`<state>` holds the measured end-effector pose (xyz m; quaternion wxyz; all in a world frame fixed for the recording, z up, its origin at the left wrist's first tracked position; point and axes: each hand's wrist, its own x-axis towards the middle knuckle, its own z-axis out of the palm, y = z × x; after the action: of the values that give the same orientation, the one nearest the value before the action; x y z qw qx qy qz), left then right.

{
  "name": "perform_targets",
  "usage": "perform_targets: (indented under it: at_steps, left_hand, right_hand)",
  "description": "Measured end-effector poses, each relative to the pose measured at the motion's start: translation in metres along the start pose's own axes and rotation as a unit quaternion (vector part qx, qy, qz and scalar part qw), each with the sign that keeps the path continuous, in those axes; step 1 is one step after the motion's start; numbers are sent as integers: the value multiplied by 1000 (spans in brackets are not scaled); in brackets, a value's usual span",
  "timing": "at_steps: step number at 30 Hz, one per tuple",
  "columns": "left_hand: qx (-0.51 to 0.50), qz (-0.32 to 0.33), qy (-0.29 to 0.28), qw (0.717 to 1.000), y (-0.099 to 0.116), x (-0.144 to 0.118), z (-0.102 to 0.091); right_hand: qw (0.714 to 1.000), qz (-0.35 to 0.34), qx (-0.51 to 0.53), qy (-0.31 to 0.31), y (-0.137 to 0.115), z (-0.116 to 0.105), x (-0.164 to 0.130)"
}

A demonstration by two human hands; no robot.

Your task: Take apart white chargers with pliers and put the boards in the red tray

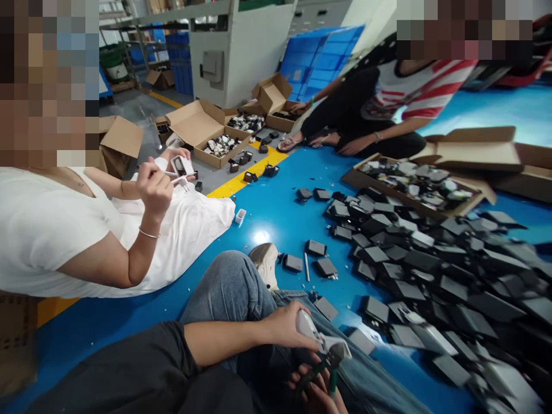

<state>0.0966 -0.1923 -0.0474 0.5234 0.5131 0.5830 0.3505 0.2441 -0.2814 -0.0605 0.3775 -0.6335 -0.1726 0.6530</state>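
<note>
Seated on a blue floor (276,213), a person's left hand (287,328) has its fingers clamped around a white plastic part (321,339), while the right hand (317,391), just below, closes on green-handled pliers (321,371) whose tip meets that part. Beyond the fingers to the right lies a heap of dark adapter casings (431,259), too many to count; four open cardboard boxes (215,132) farther off hold more parts, and no writing is legible. Two other people sit nearby.

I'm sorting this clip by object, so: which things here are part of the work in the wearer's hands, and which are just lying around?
In hand:
- left hand holding a white adapter
- right hand on green-handled pliers

Lying about:
- pile of dark adapters on the blue floor
- open cardboard boxes
- small white cup
</note>
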Motion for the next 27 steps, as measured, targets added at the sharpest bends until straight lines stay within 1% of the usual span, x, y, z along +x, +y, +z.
perform_targets:
  at_steps: [2, 3, 5, 7, 9, 11, 14, 17, 20, 24, 27]
  left_hand:
    - [7, 22, -13, 1000, 11, -3, -7]
    - [3, 36, -16, 999, 16, -4, -12]
    - [-16, 62, -27, 998, 25, -3, -22]
    - [-45, 98, -28, 994, 30, -1, -33]
    - [-65, 134, -19, 989, 32, 2, -41]
    - [-69, 160, -10, 985, 34, 1, -48]
    - [-63, 190, -9, 980, 38, -2, -56]
    - [-57, 235, -13, 970, 43, -7, -66]
    - [-35, 274, -5, 961, 44, -12, -77]
    - [-5, 302, 0, 953, 39, -21, -92]
    - [7, 305, -3, 952, 34, -30, -102]
  right_hand:
    - [999, 4, 41, -4, -3, 5, -11]
    - [999, -8, 49, -12, -5, 8, -16]
    - [997, -58, 37, -22, -11, 11, -23]
    - [992, -124, -1, -6, -18, 13, -27]
    - [986, -164, -24, 9, -25, 14, -33]
    - [987, -158, -12, -6, -31, 16, -39]
    - [988, -138, 22, -67, -35, 19, -45]
    - [979, -147, 45, -136, -32, 22, -45]
    - [970, -158, 51, -175, -28, 25, -42]
    - [963, -136, 62, -224, -29, 28, -44]
    - [955, -121, 70, -263, -32, 31, -47]
